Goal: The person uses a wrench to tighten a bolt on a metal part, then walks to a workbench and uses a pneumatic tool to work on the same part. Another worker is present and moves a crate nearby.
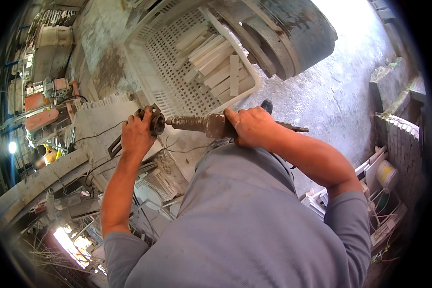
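1. With the left hand (138,130), gripping a dark, round metal flange (157,126) from above, fingers over its top, apparently to steady it facing the shaft.
2. With the right hand (253,126), gripping a brown, stepped metal shaft (192,124) around its thicker part, probably for balance; thin end left jutting out to the right.
3. Held roughly level between both hands, beyond the grey shirt (235,201), perhaps to keep shaft and flange in one line; narrow tip at the flange's face, impossible to tell whether touching.
4. Beyond, a white latticed crate (161,55), with pale strips (216,55) gathered inside, likely to prevent scattering.
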The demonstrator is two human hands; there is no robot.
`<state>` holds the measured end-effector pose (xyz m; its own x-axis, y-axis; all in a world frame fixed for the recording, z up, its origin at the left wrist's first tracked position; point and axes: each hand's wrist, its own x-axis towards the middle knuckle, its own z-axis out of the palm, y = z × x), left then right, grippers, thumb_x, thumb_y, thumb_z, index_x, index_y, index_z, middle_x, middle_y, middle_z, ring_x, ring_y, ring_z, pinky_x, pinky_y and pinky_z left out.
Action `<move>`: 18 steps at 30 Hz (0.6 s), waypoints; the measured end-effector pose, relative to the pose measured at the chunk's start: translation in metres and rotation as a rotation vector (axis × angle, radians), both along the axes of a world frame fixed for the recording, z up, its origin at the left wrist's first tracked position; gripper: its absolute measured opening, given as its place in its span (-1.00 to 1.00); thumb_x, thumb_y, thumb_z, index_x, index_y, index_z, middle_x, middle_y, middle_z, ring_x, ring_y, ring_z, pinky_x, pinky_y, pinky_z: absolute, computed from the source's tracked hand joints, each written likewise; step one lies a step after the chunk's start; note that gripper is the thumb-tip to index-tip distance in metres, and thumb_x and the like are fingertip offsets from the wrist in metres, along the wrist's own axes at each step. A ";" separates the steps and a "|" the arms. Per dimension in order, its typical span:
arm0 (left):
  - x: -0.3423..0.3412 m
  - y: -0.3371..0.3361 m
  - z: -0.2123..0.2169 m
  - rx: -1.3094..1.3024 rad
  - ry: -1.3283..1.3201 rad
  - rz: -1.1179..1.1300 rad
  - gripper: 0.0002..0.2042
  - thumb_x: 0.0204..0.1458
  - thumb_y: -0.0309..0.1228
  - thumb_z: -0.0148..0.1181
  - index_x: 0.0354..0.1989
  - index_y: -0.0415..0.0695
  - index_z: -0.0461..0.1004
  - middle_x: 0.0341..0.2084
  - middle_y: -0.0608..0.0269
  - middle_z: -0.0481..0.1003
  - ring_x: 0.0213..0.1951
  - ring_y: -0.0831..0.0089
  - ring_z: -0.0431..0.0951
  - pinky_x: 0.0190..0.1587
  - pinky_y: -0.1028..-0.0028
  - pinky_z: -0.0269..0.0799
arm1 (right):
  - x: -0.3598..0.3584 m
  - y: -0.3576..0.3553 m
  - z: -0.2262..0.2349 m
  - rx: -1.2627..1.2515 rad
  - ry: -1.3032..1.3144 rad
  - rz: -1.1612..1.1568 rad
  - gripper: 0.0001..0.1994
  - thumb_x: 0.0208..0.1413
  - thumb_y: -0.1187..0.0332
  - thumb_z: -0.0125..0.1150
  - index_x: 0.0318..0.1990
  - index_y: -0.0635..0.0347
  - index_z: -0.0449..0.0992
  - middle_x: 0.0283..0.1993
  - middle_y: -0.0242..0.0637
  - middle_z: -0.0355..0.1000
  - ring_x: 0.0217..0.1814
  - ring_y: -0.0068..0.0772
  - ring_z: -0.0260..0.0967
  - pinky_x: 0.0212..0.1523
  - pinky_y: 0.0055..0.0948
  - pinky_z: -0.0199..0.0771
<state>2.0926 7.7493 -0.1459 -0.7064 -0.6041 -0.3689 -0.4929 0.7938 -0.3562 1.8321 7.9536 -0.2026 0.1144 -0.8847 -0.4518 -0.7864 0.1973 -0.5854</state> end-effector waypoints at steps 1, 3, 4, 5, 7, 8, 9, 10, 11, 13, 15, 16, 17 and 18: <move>0.000 -0.002 0.000 0.001 0.002 0.008 -0.20 -0.24 -0.35 0.45 0.26 -0.01 0.20 -0.16 0.02 0.48 -0.11 0.11 0.52 -0.08 0.16 0.41 | 0.001 -0.002 0.001 0.023 -0.007 0.019 -0.42 -0.12 0.26 0.33 0.09 0.25 0.32 -0.24 0.00 0.54 -0.14 0.03 0.53 -0.12 -0.12 0.50; 0.000 -0.005 0.001 0.004 0.007 0.023 -0.20 -0.24 -0.35 0.45 0.27 0.01 0.18 -0.15 0.00 0.48 -0.10 0.09 0.52 -0.08 0.14 0.41 | 0.001 -0.005 0.005 0.070 -0.019 0.056 -0.46 -0.08 0.27 0.32 0.08 0.23 0.32 -0.23 -0.08 0.55 -0.12 -0.03 0.54 -0.12 -0.16 0.51; -0.001 -0.005 0.000 0.000 0.015 0.017 -0.20 -0.23 -0.35 0.45 0.28 0.02 0.18 -0.14 -0.01 0.48 -0.10 0.08 0.52 -0.07 0.14 0.40 | 0.000 -0.004 0.005 0.063 -0.012 0.060 -0.45 -0.08 0.27 0.31 0.09 0.24 0.32 -0.23 -0.07 0.55 -0.12 -0.03 0.54 -0.13 -0.15 0.51; -0.001 -0.005 0.000 -0.006 0.022 0.012 -0.19 -0.22 -0.35 0.44 0.28 0.02 0.17 -0.14 -0.01 0.48 -0.09 0.08 0.52 -0.07 0.13 0.40 | 0.001 -0.003 0.005 0.053 -0.007 0.066 -0.45 -0.09 0.27 0.31 0.09 0.25 0.33 -0.23 -0.07 0.55 -0.13 -0.02 0.54 -0.14 -0.15 0.52; -0.001 -0.006 -0.001 -0.022 0.026 0.009 -0.19 -0.21 -0.36 0.43 0.29 0.02 0.16 -0.14 -0.02 0.48 -0.09 0.07 0.51 -0.07 0.12 0.40 | 0.001 -0.003 0.007 0.040 -0.021 0.077 -0.43 -0.10 0.26 0.31 0.10 0.27 0.33 -0.24 -0.06 0.55 -0.15 -0.01 0.54 -0.15 -0.13 0.52; -0.002 -0.007 -0.002 -0.031 0.026 0.011 -0.19 -0.20 -0.37 0.43 0.30 0.02 0.15 -0.14 -0.02 0.48 -0.09 0.07 0.51 -0.07 0.12 0.40 | -0.002 -0.004 0.011 0.038 -0.037 0.082 -0.43 -0.11 0.26 0.31 0.10 0.27 0.34 -0.25 -0.06 0.55 -0.16 0.00 0.54 -0.15 -0.13 0.52; -0.003 -0.007 -0.003 -0.039 0.026 0.014 -0.19 -0.20 -0.37 0.42 0.30 0.03 0.15 -0.14 -0.02 0.48 -0.10 0.07 0.51 -0.07 0.12 0.40 | -0.004 -0.004 0.013 0.036 -0.054 0.088 -0.42 -0.11 0.25 0.31 0.10 0.28 0.34 -0.26 -0.05 0.55 -0.18 0.01 0.54 -0.16 -0.12 0.52; -0.004 -0.007 -0.002 -0.041 0.004 0.028 -0.20 -0.19 -0.38 0.41 0.30 0.02 0.15 -0.15 -0.02 0.48 -0.10 0.07 0.51 -0.07 0.12 0.40 | -0.005 -0.005 0.013 0.032 -0.072 0.091 -0.41 -0.12 0.25 0.32 0.10 0.28 0.34 -0.26 -0.05 0.54 -0.18 0.02 0.54 -0.16 -0.12 0.52; -0.006 -0.007 0.000 -0.043 -0.018 0.040 -0.21 -0.18 -0.38 0.41 0.30 0.02 0.15 -0.15 -0.02 0.48 -0.10 0.07 0.51 -0.07 0.13 0.40 | -0.007 -0.005 0.013 0.028 -0.090 0.092 -0.40 -0.13 0.24 0.32 0.10 0.28 0.33 -0.26 -0.04 0.54 -0.19 0.03 0.54 -0.16 -0.11 0.52; -0.007 -0.007 0.000 -0.041 -0.035 0.048 -0.21 -0.17 -0.39 0.40 0.30 0.02 0.15 -0.16 -0.01 0.48 -0.10 0.07 0.51 -0.07 0.13 0.40 | -0.010 -0.005 0.011 0.006 -0.119 0.078 -0.38 -0.16 0.23 0.33 0.11 0.27 0.33 -0.28 -0.01 0.54 -0.21 0.06 0.53 -0.16 -0.10 0.51; -0.006 -0.006 0.001 -0.033 -0.025 0.042 -0.21 -0.18 -0.40 0.40 0.30 0.02 0.16 -0.16 0.00 0.48 -0.09 0.07 0.51 -0.07 0.14 0.40 | -0.013 -0.006 0.008 -0.029 -0.139 0.052 -0.36 -0.21 0.21 0.33 0.11 0.26 0.34 -0.32 0.05 0.53 -0.22 0.11 0.51 -0.16 -0.07 0.50; -0.005 -0.007 0.001 -0.031 -0.026 0.038 -0.21 -0.18 -0.40 0.40 0.30 0.02 0.16 -0.16 0.00 0.47 -0.09 0.08 0.51 -0.07 0.14 0.40 | -0.012 -0.006 0.007 -0.029 -0.141 0.035 -0.35 -0.20 0.22 0.33 0.12 0.26 0.33 -0.32 0.05 0.53 -0.22 0.11 0.51 -0.15 -0.06 0.49; -0.003 -0.008 0.001 -0.028 -0.028 0.034 -0.21 -0.18 -0.40 0.40 0.30 0.02 0.16 -0.16 0.01 0.47 -0.09 0.08 0.51 -0.07 0.15 0.39 | -0.012 -0.006 0.006 -0.028 -0.144 0.018 -0.34 -0.20 0.22 0.33 0.13 0.26 0.32 -0.31 0.05 0.53 -0.21 0.11 0.51 -0.15 -0.06 0.49; -0.002 -0.008 0.001 -0.026 -0.029 0.030 -0.21 -0.18 -0.40 0.40 0.30 0.02 0.16 -0.16 0.01 0.47 -0.08 0.08 0.51 -0.07 0.15 0.39 | -0.012 -0.006 0.006 -0.027 -0.146 0.002 -0.34 -0.20 0.23 0.33 0.14 0.26 0.32 -0.31 0.05 0.53 -0.21 0.11 0.51 -0.14 -0.06 0.49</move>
<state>2.0903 7.7408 -0.1451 -0.6773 -0.6341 -0.3730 -0.5052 0.7695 -0.3907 1.8203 7.9474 -0.1968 0.1784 -0.8960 -0.4066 -0.6930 0.1790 -0.6984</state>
